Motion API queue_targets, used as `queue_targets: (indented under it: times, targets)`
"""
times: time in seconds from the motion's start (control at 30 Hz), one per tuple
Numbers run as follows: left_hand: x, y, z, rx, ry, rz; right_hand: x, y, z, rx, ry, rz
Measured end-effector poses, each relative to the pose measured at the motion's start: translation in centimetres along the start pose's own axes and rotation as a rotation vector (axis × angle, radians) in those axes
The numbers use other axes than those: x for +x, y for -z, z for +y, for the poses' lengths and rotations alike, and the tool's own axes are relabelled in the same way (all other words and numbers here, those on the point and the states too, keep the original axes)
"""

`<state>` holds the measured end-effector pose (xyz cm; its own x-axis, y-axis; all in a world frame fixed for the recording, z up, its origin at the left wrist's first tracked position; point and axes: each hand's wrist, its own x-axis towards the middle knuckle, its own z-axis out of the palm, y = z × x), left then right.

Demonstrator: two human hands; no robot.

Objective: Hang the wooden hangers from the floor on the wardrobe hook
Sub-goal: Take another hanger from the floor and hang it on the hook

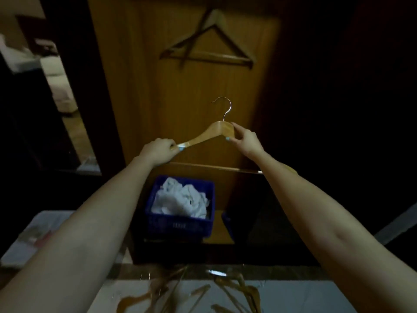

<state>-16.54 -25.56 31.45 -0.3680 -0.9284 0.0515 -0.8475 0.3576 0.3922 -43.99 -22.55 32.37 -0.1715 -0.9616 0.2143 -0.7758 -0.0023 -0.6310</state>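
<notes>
wardrobe panel [180,105] behind: wooden hanger [203,137] between (gripped) left hand [156,151], right hand [244,140].

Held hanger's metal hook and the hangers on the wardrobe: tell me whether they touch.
Apart. The head view shows bare wardrobe door between the held hanger's metal hook and the hung hangers above.

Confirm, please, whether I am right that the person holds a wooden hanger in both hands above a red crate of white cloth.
Not quite: the head view shows the crate is blue, not red. The left hand and the right hand do hold the wooden hanger above that crate of white cloth.
</notes>
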Motion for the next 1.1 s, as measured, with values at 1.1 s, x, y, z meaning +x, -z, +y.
queue_targets:
  times: [1.1]
  targets:
    - [41.3, 19.7, 2.3, 0.196, -0.061, 0.477, 46.4, 11.2, -7.6, 0.043, 0.342, 0.310]
